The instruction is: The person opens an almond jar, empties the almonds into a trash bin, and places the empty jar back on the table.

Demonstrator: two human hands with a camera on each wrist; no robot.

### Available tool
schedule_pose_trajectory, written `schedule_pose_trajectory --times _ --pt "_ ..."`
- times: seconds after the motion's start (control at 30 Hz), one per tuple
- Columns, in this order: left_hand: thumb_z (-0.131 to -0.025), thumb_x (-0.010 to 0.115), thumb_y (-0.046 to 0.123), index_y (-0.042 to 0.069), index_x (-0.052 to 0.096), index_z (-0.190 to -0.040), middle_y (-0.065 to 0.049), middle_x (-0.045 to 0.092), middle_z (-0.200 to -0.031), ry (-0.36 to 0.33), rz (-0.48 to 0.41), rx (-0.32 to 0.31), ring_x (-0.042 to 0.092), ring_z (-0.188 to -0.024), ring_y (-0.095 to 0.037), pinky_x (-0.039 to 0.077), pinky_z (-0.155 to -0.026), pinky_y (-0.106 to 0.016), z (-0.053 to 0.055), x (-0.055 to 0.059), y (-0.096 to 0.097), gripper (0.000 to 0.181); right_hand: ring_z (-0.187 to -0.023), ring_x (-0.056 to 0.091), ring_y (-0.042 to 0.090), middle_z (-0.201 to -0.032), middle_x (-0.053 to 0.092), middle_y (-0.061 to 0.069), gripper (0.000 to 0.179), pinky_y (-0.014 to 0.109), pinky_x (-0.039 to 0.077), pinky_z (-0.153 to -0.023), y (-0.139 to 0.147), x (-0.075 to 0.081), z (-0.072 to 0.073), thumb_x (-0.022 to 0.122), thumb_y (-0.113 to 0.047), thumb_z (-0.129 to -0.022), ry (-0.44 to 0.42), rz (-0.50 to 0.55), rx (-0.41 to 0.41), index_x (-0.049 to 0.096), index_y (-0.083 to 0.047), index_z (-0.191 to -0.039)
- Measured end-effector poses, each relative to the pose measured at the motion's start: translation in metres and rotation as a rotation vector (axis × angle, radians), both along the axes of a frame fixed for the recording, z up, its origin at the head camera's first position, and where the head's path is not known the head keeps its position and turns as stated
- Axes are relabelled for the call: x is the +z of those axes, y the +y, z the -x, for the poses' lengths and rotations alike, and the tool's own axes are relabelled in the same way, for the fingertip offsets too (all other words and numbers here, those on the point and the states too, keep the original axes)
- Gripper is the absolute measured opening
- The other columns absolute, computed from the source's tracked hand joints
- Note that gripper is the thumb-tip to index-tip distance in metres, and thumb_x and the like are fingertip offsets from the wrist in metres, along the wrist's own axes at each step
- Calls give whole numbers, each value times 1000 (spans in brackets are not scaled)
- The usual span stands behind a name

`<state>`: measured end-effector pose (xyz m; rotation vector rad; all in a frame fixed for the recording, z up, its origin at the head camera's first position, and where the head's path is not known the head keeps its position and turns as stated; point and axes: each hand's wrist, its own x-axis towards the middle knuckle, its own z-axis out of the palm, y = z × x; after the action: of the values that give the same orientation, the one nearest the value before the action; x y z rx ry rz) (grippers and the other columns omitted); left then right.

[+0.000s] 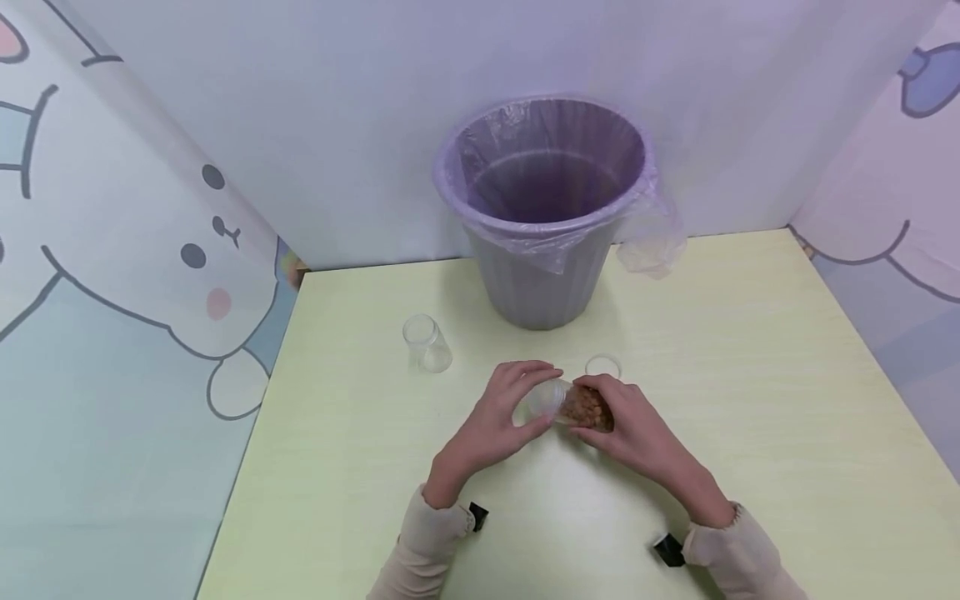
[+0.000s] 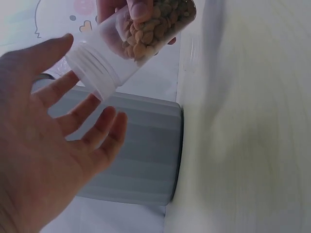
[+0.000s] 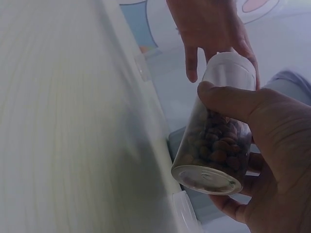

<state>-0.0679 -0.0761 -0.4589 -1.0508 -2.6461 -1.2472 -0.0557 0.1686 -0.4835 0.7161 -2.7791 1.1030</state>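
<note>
A clear plastic jar [image 1: 587,408], partly filled with brown nut-like pieces [image 3: 221,141], is held tilted over the table. My right hand [image 1: 639,429] grips its base half, thumb on one side and fingers on the other. Around the jar's pale, see-through neck end [image 2: 92,70] my left hand [image 1: 495,421] is spread, thumb and fingers apart. Whether its fingertips touch the neck is unclear. In the head view the pieces lie toward the base, on the right. I cannot tell whether the neck is capped.
A grey bin [image 1: 543,275] with a clear liner stands at the table's back. Left of it is another clear jar [image 1: 427,343] without visible contents. A round clear rim [image 1: 603,358] shows just beyond my right hand. Cartoon-printed panels [image 1: 135,217] flank the table.
</note>
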Motion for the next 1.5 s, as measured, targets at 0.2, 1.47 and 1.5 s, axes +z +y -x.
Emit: schedule_pose_trajectory --times 0.2,1.47,1.5 --pt "-91 67 16 23 50 -141 3 44 -149 52 5 -85 34 -138 -15 35 -114 -38 0 3 0 53 -86 60 5 -110 63 -11 67 26 51 -73 1 0 1 87 -30 -74 -10 18 0 53 -20 -130" --pt "-93 56 59 24 61 -126 16 61 -114 -64 75 185 57 -90 -6 47 -69 -19 -7 5 2 48 -85 59 3 -106 63 -13 63 24 51 -72 -2 5 -6 88 -31 -73 -3 20 30 56 -22 -127" --pt "-93 55 60 24 61 -126 15 61 -115 -67 86 187 57 -91 -6 47 -70 -19 -7 5 2 49 -85 59 3 -106 63 -13 63 24 51 -72 -2 5 -6 88 -32 -73 -2 20 31 57 -21 -126"
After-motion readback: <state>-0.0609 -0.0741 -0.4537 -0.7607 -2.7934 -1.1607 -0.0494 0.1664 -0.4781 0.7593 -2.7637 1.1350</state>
